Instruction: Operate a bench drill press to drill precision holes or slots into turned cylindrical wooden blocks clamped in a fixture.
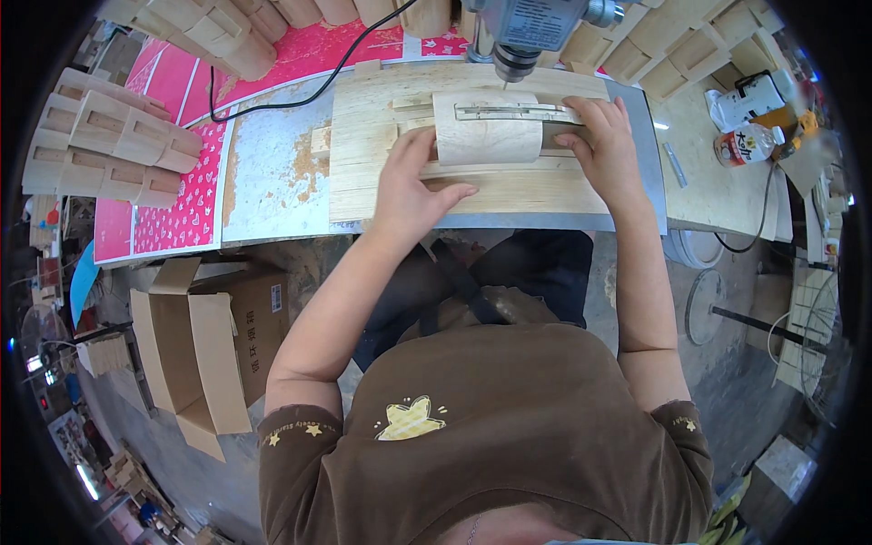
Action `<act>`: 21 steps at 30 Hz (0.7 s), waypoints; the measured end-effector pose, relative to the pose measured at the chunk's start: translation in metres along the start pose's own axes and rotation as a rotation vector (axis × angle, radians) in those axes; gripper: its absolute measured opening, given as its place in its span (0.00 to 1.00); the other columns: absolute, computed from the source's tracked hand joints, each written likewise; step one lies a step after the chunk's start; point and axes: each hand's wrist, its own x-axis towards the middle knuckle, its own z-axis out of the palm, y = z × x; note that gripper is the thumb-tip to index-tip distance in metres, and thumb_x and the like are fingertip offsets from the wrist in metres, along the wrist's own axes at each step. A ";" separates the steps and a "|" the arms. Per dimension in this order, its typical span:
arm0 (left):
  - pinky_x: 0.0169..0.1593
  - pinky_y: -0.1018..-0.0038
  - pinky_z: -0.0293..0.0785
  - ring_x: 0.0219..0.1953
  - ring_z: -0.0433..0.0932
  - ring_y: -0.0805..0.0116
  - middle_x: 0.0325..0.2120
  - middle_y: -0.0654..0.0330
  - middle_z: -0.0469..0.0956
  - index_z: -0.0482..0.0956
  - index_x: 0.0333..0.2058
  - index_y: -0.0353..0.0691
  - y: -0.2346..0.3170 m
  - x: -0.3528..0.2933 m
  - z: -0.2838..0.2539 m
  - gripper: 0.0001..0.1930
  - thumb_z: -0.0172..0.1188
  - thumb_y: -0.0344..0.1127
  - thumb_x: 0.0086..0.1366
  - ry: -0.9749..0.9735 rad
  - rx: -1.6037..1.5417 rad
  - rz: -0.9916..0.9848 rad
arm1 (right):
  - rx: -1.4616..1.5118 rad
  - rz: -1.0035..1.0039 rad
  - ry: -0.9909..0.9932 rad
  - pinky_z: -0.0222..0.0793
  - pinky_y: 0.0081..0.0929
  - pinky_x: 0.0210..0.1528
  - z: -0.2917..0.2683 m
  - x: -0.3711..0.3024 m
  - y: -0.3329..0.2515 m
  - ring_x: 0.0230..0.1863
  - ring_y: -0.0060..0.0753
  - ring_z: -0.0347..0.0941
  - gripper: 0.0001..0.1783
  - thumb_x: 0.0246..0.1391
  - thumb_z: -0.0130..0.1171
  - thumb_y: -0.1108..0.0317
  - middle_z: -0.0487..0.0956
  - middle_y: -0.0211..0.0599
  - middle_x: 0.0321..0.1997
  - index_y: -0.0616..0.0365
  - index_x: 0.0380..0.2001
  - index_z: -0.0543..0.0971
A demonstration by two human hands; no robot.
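A curved pale wooden piece (481, 132) lies on a flat wooden jig board (381, 173) under a drill press head (522, 32), whose bit points down at the piece's top edge. A thin metal strip (518, 112) crosses the piece. My left hand (409, 186) presses on the piece's left end and the board. My right hand (599, 145) holds down the piece's right end and the strip. Both hands lie flat with fingers spread.
Stacks of similar wooden parts (109, 136) sit at the left and along the back (690, 45). A black cable (309, 91) runs over a pink patterned sheet (173, 209). An open cardboard box (209, 345) stands on the floor at left. Bottles (749, 141) rest at right.
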 end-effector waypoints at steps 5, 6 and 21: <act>0.50 0.62 0.54 0.40 0.69 0.62 0.37 0.58 0.72 0.73 0.47 0.38 -0.017 0.009 0.005 0.36 0.73 0.44 0.36 0.203 0.626 0.236 | 0.009 0.028 0.054 0.51 0.54 0.62 0.014 0.016 -0.005 0.47 0.41 0.69 0.29 0.39 0.66 0.71 0.76 0.35 0.39 0.50 0.49 0.70; 0.50 0.62 0.54 0.40 0.69 0.62 0.37 0.58 0.72 0.73 0.47 0.38 -0.021 0.011 0.004 0.36 0.73 0.44 0.36 0.206 0.625 0.234 | -0.007 0.025 0.065 0.51 0.56 0.61 0.016 0.017 -0.007 0.47 0.41 0.70 0.30 0.39 0.66 0.71 0.76 0.35 0.39 0.50 0.50 0.70; 0.45 0.66 0.54 0.35 0.68 0.65 0.24 0.66 0.71 0.78 0.42 0.44 -0.037 0.022 -0.009 0.28 0.71 0.43 0.39 0.044 0.520 0.262 | 0.659 0.134 0.780 0.66 0.25 0.40 -0.116 0.134 -0.033 0.33 0.30 0.72 0.21 0.61 0.45 0.54 0.77 0.35 0.27 0.64 0.38 0.75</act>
